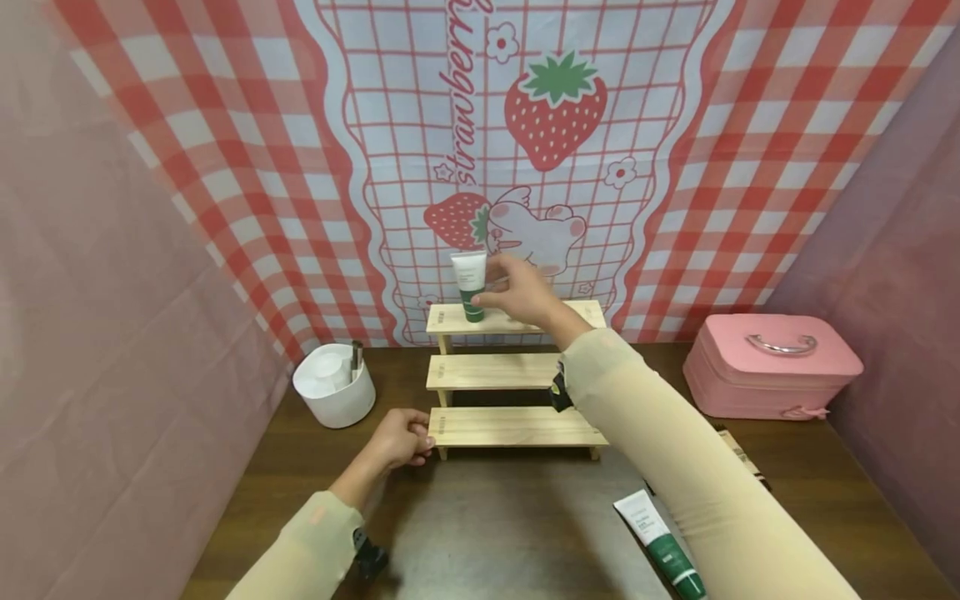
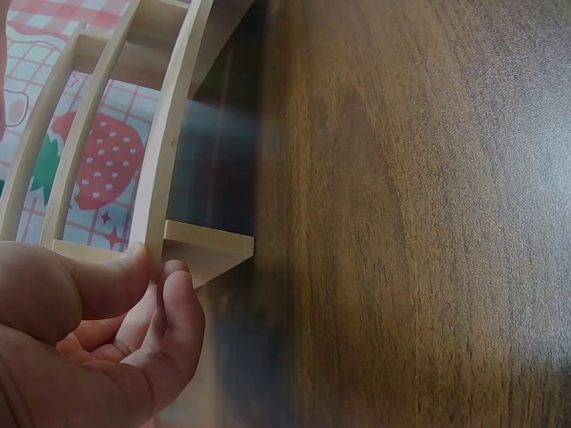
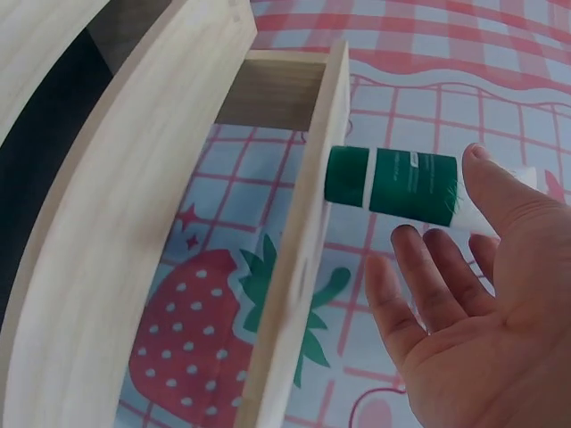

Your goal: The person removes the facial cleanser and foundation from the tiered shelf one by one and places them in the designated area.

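Note:
A small white-and-green squeeze tube [image 1: 470,283] stands on its green cap at the left end of the top tier of a three-tier wooden display stand [image 1: 510,427]. My right hand [image 1: 521,292] is beside it, fingers spread; in the right wrist view a fingertip overlaps the tube's white part, and the other fingers [image 3: 419,276] lie apart from it. Down at the lowest tier's left end, my left hand [image 1: 401,437] pinches the board's edge, thumb [image 2: 125,276] on one side and fingers on the other.
A larger white-and-green tube [image 1: 663,546] lies on the brown table, front right, partly behind the right sleeve. Beyond that sleeve is a slim, partly hidden packet [image 1: 742,458]. A pink case [image 1: 772,367] stands at right, a white round container [image 1: 333,392] at left. Strawberry-print cloth hangs behind.

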Action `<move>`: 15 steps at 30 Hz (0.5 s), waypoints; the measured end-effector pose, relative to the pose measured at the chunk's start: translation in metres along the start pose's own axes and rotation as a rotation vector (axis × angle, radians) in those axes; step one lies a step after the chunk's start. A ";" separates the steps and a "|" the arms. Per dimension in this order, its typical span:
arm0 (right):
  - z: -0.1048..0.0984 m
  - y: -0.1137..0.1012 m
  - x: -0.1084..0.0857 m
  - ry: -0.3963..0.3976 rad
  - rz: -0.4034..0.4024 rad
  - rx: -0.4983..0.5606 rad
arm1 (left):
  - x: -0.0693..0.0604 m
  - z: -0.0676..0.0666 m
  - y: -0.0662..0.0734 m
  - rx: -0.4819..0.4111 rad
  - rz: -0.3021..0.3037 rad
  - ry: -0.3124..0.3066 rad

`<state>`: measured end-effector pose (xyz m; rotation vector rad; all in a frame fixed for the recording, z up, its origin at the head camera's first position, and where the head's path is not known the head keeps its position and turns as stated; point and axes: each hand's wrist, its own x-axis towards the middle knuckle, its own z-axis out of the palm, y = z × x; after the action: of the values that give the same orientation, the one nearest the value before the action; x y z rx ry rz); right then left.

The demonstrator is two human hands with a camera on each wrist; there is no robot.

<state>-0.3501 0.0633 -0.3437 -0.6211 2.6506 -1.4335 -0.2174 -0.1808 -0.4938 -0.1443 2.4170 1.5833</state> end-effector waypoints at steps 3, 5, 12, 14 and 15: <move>0.005 0.001 0.002 0.012 0.016 0.008 | 0.000 0.000 0.001 -0.001 -0.002 -0.007; 0.007 0.002 0.003 0.027 0.020 0.005 | 0.001 0.001 0.001 0.001 -0.004 -0.004; 0.012 0.004 0.006 0.068 0.017 -0.006 | 0.001 0.001 0.001 -0.006 -0.020 0.012; 0.012 0.004 0.007 0.072 0.020 -0.012 | 0.001 0.001 0.000 -0.001 -0.020 0.014; 0.012 0.004 0.007 0.071 0.024 -0.010 | 0.001 0.001 0.000 -0.003 -0.021 0.016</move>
<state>-0.3544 0.0528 -0.3526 -0.5472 2.7100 -1.4637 -0.2180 -0.1797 -0.4948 -0.1827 2.4175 1.5825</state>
